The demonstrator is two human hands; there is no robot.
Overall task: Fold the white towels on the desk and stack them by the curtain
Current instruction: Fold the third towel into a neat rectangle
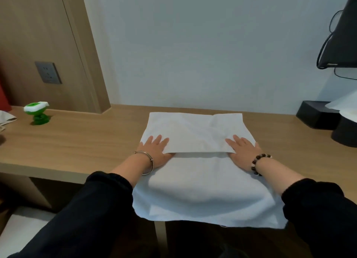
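Honestly not much to read from my end. The only lettering I can spot is a tiny pale brand mark on the bottom bezel of the black monitor (345, 35) up at about 2 o'clock, and it's way too small and blurry for me to make out a single letter. The grey wall socket (48, 72) over at 10 o'clock has just plug holes, no print I can see. The little green and white gadget (37, 112) at 9 o'clock on the tabletop (87, 142) shows no label either. So nothing legible anywhere.
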